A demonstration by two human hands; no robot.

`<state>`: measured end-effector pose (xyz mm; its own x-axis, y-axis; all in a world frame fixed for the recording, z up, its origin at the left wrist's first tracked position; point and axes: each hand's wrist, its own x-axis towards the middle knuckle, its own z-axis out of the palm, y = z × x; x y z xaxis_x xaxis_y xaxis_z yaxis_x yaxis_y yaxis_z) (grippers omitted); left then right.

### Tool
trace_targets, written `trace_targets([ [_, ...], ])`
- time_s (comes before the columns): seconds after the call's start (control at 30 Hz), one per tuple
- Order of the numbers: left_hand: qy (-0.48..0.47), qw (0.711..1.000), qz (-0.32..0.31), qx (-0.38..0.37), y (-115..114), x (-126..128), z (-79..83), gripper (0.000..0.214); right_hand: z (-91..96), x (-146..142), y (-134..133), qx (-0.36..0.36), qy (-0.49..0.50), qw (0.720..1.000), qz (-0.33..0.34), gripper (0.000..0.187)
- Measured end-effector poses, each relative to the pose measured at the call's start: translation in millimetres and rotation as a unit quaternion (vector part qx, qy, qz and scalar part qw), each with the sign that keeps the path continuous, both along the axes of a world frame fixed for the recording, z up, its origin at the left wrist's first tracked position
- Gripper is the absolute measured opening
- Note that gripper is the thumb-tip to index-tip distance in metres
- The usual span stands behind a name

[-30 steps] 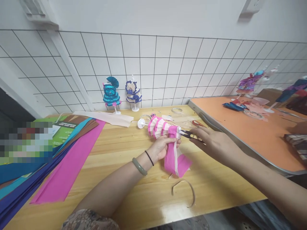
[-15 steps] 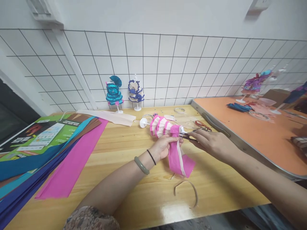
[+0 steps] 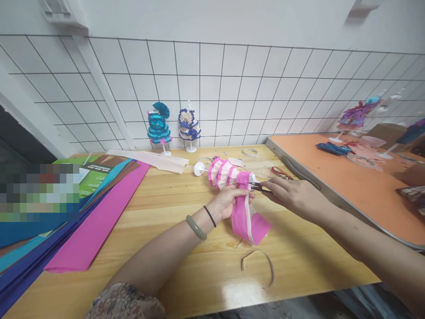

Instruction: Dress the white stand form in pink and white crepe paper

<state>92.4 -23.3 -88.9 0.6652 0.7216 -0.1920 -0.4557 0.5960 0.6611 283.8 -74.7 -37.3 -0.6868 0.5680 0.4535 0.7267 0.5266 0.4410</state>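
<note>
at the doll (image 3: 226,173), scissors (image 3: 260,188) still touch.

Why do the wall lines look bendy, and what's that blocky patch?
Head view: the wide lens bows the wall grid toward the edges; the blocky patch is pixelation covering part of the green packet; glare whitens the wooden table near the bottom.

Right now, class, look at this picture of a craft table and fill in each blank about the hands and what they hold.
1. The left hand grips a ruffled paper dress, white and ____.
2. The right hand holds small scissors with their tips at the ____.
3. The bangle on the left wrist is ____.
4. At the back of the wooden table stand ____ dolls.

Missing words: pink; dress; green; two.
</note>
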Motion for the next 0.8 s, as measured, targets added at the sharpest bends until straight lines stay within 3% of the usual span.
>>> trace_targets([
  [0.4,-0.001,1.0,-0.002,0.008,2.0,-1.1,-1.8,0.022,2.5,1.3,13.9,-0.038,-0.081,0.996,0.018,0.027],
  [0.8,0.008,1.0,0.005,0.011,2.4,-1.7,-0.3,0.017,3.9,-1.4,13.3,-0.039,-0.081,0.995,0.031,0.029],
])
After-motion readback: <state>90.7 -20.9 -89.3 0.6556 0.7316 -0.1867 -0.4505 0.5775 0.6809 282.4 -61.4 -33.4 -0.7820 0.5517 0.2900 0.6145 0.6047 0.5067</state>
